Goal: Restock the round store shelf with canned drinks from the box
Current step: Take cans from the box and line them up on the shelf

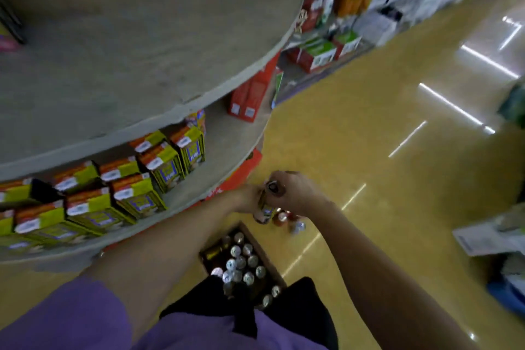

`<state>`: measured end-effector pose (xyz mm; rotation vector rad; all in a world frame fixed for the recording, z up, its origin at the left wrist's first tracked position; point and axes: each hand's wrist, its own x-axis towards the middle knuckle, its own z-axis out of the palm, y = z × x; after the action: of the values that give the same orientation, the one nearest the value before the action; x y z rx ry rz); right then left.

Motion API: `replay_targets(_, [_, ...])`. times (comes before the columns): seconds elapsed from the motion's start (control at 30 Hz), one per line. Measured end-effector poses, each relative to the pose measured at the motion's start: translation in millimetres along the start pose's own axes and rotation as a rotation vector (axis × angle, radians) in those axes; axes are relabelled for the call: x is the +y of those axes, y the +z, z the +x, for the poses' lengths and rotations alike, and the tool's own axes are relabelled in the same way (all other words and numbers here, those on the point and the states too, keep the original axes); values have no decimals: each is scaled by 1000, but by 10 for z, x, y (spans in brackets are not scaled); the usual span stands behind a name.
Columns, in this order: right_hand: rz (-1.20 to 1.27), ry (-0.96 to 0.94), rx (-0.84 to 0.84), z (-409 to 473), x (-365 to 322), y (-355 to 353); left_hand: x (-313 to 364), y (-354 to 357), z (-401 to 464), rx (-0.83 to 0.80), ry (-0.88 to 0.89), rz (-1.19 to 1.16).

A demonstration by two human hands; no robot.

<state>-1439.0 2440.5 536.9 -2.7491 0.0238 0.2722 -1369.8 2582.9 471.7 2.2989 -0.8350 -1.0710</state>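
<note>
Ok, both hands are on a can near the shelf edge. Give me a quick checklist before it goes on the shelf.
1. Can held: ok, left hand and right hand both grip it.
2. Can upright: ok, top faces up.
3. Free space on top tier: ok, bare surface.
4. Middle tier: partly ok, yellow cartons fill its left.
5. Box stock: ok, many cans left.
6. Can undamaged: cannot tell, blurred.

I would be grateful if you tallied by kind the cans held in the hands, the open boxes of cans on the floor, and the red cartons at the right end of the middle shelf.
Held can: 1
Open box of cans: 1
Red cartons: 2
Total: 4
</note>
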Motion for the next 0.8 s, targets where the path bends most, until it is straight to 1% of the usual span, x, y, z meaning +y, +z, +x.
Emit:
replay_targets(0.1, [-5,-59,54,42,-67,-484,173,-221,-84,11,7,-151])
replay_targets(0.13, [-6,-72,66,64,-74,-630,224,-297,-112,39,30,-201])
replay_targets(0.27, [5,-129,84,152,-75,-1145,512,-589,-166,110,68,-293])
replay_targets(0.37, [28,-164,116,195,-11,-1460,826,-744,-207,200,101,-368])
replay_targets(0.47, [112,-146,150,237,109,-1659,1089,-865,-238,243,120,-446])
replay_targets(0.53, [231,-118,185,245,191,-1782,1235,-923,-242,286,106,-502])
replay_targets(0.63, [355,-132,203,229,266,-2000,1441,-984,-244,342,98,-524])
replay_targets(0.8, [370,-177,187,270,470,-2206,1788,-1029,-274,425,89,-531])
